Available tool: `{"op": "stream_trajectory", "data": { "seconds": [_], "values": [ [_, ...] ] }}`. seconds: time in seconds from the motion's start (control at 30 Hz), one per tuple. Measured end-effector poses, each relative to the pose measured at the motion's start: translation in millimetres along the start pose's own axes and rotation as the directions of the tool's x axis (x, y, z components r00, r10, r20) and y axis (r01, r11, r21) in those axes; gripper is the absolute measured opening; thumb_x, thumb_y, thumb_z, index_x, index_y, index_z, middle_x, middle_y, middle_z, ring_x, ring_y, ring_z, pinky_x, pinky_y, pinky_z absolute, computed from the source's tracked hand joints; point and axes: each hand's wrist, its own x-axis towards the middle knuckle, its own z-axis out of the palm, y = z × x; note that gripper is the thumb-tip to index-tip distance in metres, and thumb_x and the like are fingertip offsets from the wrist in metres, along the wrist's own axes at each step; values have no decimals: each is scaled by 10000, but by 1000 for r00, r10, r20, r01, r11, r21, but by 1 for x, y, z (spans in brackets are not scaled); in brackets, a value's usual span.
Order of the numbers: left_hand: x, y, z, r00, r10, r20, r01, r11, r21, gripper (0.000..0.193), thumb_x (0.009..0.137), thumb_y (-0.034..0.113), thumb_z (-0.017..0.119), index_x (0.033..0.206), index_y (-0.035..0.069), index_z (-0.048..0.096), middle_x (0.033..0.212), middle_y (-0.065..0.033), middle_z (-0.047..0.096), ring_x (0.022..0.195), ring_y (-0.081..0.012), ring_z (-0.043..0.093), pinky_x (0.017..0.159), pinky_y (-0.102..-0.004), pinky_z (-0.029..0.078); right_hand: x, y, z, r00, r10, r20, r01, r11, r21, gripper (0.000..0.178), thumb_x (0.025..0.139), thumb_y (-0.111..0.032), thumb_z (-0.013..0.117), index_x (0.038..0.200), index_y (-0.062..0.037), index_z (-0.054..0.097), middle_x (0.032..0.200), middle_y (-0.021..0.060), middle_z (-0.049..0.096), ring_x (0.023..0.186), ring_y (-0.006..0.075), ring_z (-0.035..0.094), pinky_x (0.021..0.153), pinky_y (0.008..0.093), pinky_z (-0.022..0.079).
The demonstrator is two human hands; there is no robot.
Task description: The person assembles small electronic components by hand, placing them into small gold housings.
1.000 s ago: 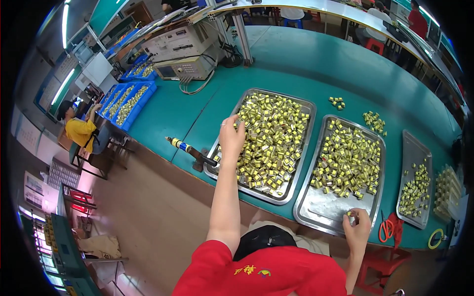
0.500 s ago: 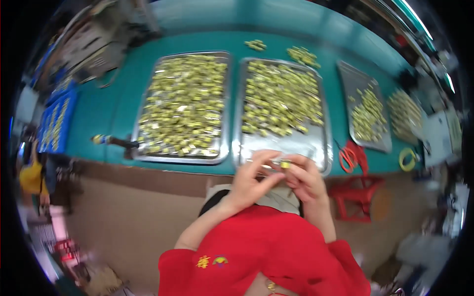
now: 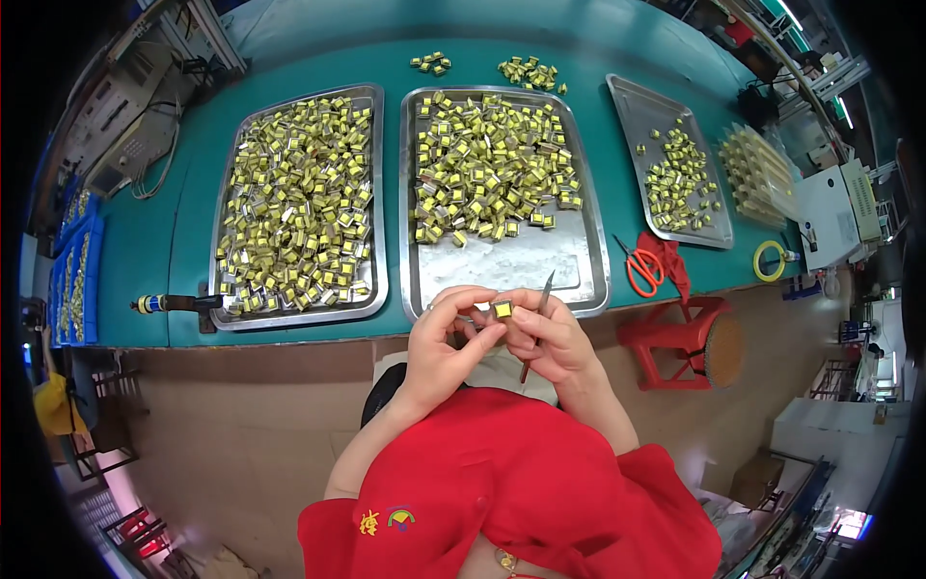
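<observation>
Close to my body, at the front edge of a metal tray (image 3: 482, 280), a small yellow-taped transformer (image 3: 503, 310) is held between my fingertips. My left hand (image 3: 446, 343) pinches it from the left, fingers curled. From the right, my right hand (image 3: 561, 347) grips it with thumb and fingertips. A slim pointed tool (image 3: 547, 289) with a metal tip and brown lower end also sits between the right fingers, slanting upward; its exact kind is unclear. Loose transformers (image 3: 492, 164) of the same sort are heaped on the tray's far part.
To the left lies a second tray (image 3: 379, 241) full of transformers; a smaller tray (image 3: 622, 111) is far right. Two small piles (image 3: 531, 72) sit behind. Red-handled scissors (image 3: 644, 273), a red cloth (image 3: 672, 265), yellow tape roll (image 3: 769, 261) and a clamped tool (image 3: 164, 303) line the front edge.
The view has shifted, so the trays appear further left and sharper. Both hands stay together on the transformer, its yellow face now showing; the pointed tool now stands out clearly in the right hand.
</observation>
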Motion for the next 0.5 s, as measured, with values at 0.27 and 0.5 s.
{"op": "stream_trajectory", "data": {
  "seconds": [0.27,0.5],
  "values": [
    [8,-7,-6,953,-284,108,301,833,-464,295,798,-43,615,1087,3,578,1064,-40,546,913,-115,540,807,-240,448,11,4,7,971,-225,-78,176,899,-401,251,749,57,689,969,-5,585,835,37,629,629,29,522,578,167,441],
    [13,-13,-18,891,-389,235,432,565,-703,337,939,119,486,1222,-63,478,1060,-108,564,930,-151,558,814,-261,475,32,-46,-8,719,-685,116,7,-161,-987,283,687,-107,766,921,-25,629,697,26,569,572,71,496,495,227,374]
  ]
}}
